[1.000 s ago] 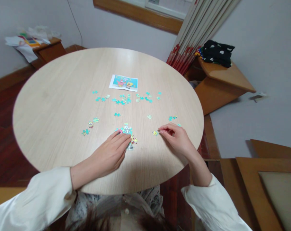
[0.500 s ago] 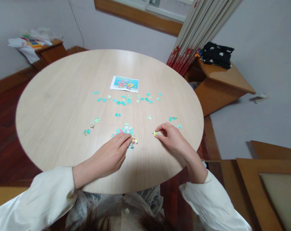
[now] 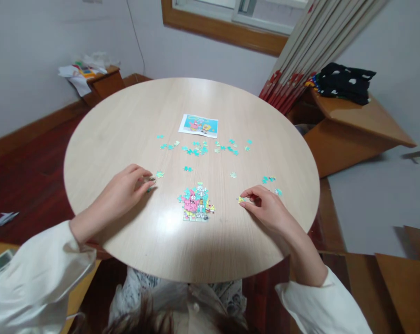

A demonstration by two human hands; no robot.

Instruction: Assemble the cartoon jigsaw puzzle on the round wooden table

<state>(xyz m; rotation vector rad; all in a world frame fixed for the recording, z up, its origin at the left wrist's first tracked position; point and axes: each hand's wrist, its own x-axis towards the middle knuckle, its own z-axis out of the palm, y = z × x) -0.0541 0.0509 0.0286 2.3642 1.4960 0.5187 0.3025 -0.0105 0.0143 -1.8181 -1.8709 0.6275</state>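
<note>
In the head view, a partly joined cartoon puzzle [image 3: 195, 204] lies on the table in front of me, with a pink figure and a grey-green figure showing. Left of it, my left hand [image 3: 128, 188] curls thumb and fingers around a small dark-patterned puzzle piece [image 3: 152, 180]; the fingers partly hide it and another piece under them. A green piece [image 3: 160, 174] lies just beyond those fingertips. To the right of the joined puzzle, my right hand [image 3: 267, 206] pinches a yellow puzzle piece [image 3: 240, 200] between thumb and forefinger, at table height.
Loose turquoise pieces [image 3: 196, 149] spread in a row below a printed reference picture [image 3: 200, 126] on the round table [image 3: 126, 120]. A few more pieces [image 3: 268, 179] lie beyond my right hand. Wooden cabinets stand behind, one bearing a black patterned cloth [image 3: 347, 83].
My left hand has left the joined puzzle, uncovering it, and moved left to the loose pieces. The right hand keeps its yellow piece. The whole view has shifted.
</note>
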